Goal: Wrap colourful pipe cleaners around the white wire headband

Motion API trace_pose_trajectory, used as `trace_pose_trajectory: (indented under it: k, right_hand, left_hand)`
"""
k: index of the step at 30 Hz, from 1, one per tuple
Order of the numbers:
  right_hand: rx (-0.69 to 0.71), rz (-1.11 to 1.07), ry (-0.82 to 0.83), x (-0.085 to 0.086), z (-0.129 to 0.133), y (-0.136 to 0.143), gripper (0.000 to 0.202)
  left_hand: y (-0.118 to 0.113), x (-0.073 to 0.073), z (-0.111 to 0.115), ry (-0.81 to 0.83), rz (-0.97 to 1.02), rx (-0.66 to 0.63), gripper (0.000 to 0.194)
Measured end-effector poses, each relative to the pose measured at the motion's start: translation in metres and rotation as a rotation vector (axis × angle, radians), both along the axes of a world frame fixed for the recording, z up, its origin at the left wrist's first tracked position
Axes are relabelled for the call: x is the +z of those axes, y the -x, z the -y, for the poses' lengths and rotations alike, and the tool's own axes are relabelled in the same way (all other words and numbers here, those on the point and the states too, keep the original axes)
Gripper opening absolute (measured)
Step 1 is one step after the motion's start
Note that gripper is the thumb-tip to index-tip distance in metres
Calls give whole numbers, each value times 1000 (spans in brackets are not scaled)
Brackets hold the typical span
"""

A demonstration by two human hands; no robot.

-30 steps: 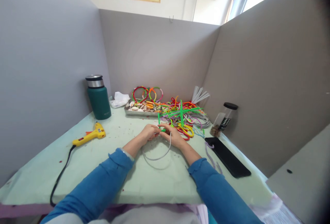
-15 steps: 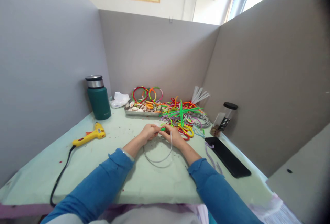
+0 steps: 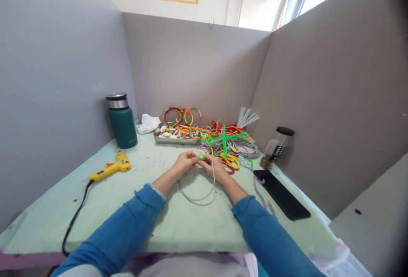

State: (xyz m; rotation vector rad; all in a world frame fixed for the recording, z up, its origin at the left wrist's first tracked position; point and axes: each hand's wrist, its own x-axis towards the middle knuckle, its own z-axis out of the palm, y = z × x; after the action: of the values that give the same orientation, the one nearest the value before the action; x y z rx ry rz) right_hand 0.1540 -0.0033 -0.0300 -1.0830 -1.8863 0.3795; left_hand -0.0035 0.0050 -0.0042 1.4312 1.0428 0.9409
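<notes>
A thin whitish-grey ring (image 3: 198, 203) hangs in a loop below my two hands, just over the table. At its top a short green piece (image 3: 202, 158), fuzzy like pipe cleaner, sits between my fingertips. My left hand (image 3: 185, 162) pinches the left side of the ring at the green piece. From the right, my right hand (image 3: 213, 166) pinches the green piece, thumb and fingers pressed together. The fingertips of both hands nearly meet and hide part of the green piece. Just beyond them lies a heap of coloured pipe cleaners (image 3: 225, 141).
A metal tray (image 3: 177, 140) of shells stands at the back, with finished coloured rings (image 3: 174, 117) behind. Leftward are a yellow glue gun (image 3: 111, 168) with its cord and a green bottle (image 3: 123, 126). On the right lie a black phone (image 3: 282, 194) and a clear jar (image 3: 276, 147).
The ring's loop has swung slightly to the right and up. My hands have shifted only a little, their fingers still pinched at the green piece.
</notes>
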Motion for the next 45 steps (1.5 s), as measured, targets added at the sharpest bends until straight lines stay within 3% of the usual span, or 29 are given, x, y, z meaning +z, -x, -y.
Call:
trace_pose_trajectory:
  k: [10,21,27,32,37,45]
  right_hand:
    - [-36,-3,-1,1,1,-1,29]
    - [-37,-50,20,-1,-2,-3,21]
    - [-48,-68,15,1,1,-1,26]
    - [-2,52,46,5,4,-2,35]
    - [39,99,61,5,3,-3,28]
    - [39,26,77,0,1,-3,34]
  left_hand:
    - [1,1,1,-8,74,-46,37]
    - [0,1,-3,-101,78,121,35]
    - [-1,-2,-8,-143,81,162,32]
    - [0,-2,-9,-175,89,198,32]
    - [0,-1,-8,-162,121,199,32]
    - [0,0,-7,-93,177,172,36]
